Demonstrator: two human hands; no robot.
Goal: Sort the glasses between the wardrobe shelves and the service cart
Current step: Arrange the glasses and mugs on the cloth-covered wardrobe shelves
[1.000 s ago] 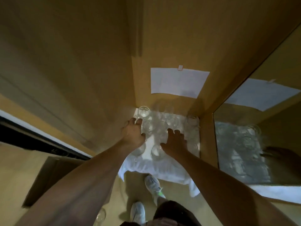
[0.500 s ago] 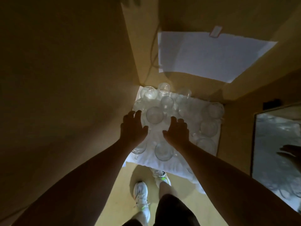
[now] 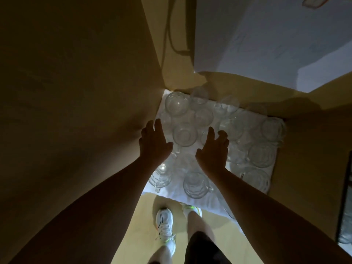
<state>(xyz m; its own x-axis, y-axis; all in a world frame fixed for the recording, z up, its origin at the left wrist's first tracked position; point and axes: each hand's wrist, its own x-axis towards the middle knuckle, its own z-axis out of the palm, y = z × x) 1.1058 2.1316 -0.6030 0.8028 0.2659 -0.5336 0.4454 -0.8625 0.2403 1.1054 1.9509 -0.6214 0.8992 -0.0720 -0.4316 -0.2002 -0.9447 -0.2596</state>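
head view looks steeply down, close.

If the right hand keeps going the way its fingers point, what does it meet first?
Probably the handled glass just beyond the right hand, standing on the white cloth. Depth is unclear; the fingers may pass above its rim.

L hand (image 3: 154, 144), R hand (image 3: 213, 151), fingers spread, empty

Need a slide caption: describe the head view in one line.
Both open hands, left hand and right hand, reach among glasses on a white cloth.
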